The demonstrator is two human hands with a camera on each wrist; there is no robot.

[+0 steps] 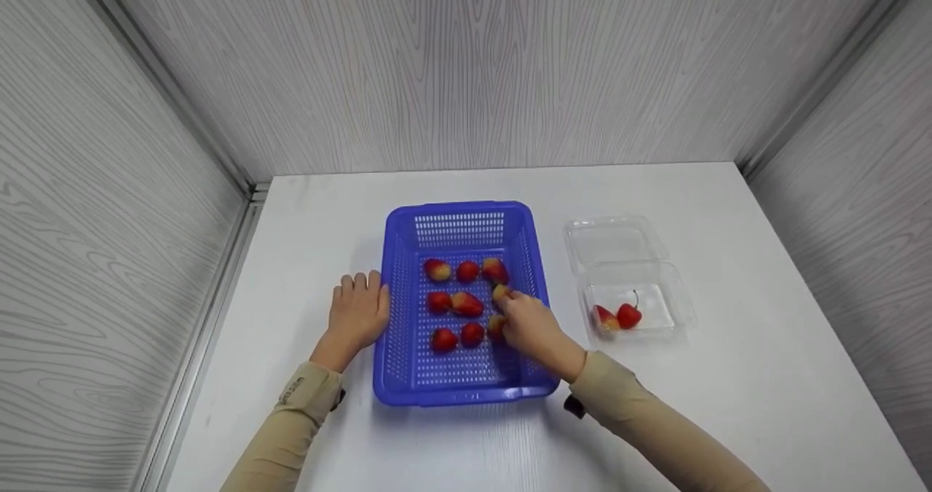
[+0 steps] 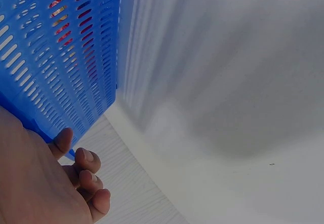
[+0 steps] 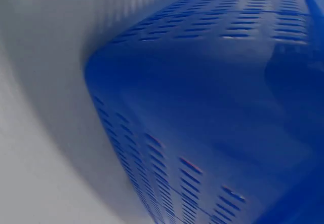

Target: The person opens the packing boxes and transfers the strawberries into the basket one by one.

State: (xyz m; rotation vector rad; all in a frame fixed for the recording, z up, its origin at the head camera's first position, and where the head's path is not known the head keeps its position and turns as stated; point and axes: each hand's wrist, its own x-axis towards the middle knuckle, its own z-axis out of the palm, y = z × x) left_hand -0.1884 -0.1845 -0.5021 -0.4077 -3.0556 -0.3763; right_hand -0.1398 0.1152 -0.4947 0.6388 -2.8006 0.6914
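Observation:
A blue perforated basket (image 1: 466,397) holds several fruits in rough rows. Some are red and yellow strawberries (image 1: 467,304); others are rounder red fruits (image 1: 472,334), possibly cherries. My right hand (image 1: 537,332) reaches over the basket's right rim and pinches a strawberry (image 1: 500,293), mostly covered by the fingers, just below another strawberry at the upper right. The right wrist view catches only the basket's outer corner (image 3: 192,97), not the hand. At the left rim, my left hand (image 1: 358,308) touches the basket with its thumb side, fingers extended forward; the left wrist view shows them loosely bent.
Right of the basket, a clear plastic box (image 1: 670,295) lies with its lid (image 1: 615,241) folded back. Inside are a strawberry (image 1: 606,319) and a stemmed red cherry (image 1: 630,316). Wood-grain panels (image 1: 466,70) enclose the white table (image 1: 764,375) at the back and sides.

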